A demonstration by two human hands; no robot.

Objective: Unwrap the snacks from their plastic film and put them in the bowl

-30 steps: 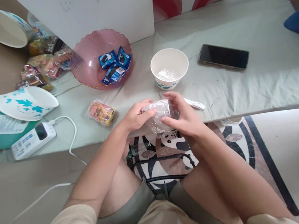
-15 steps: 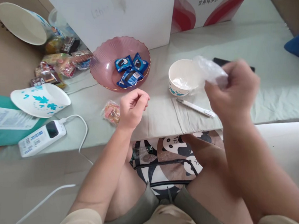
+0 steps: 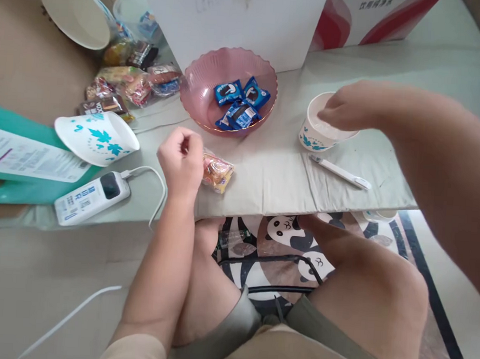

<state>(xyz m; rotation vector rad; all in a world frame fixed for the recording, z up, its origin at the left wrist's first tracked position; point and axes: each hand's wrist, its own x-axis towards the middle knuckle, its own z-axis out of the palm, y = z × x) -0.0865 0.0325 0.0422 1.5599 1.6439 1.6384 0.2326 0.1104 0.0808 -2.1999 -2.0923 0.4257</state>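
Note:
My right hand [image 3: 346, 107] reaches into a white paper bowl [image 3: 314, 142] with blue-green leaves. Its fingers are bent down inside the rim, around crumpled clear plastic wrapper [image 3: 317, 122], partly hidden by the hand. Over the table's near side, my left hand [image 3: 181, 157] is curled into a loose fist; whatever is in it, if anything, is hidden. Just right of that fist lies a wrapped snack [image 3: 218, 171] in clear printed film. A white utility knife [image 3: 340, 172] rests on the cloth in front of the paper bowl.
A pink scalloped bowl [image 3: 194, 93] holds several blue packets [image 3: 244, 115]. Behind stand a white box [image 3: 249, 23] and a red-and-white carton [image 3: 367, 25]. At left are wrapped snacks [image 3: 135, 86], a tipped paper bowl [image 3: 104, 138] and a white device [image 3: 92, 197] with a cable.
My right hand has moved down and left, bringing the clear plastic wrapper into the paper bowl. My left hand has shifted left, away from the pink bowl. The view has swung left.

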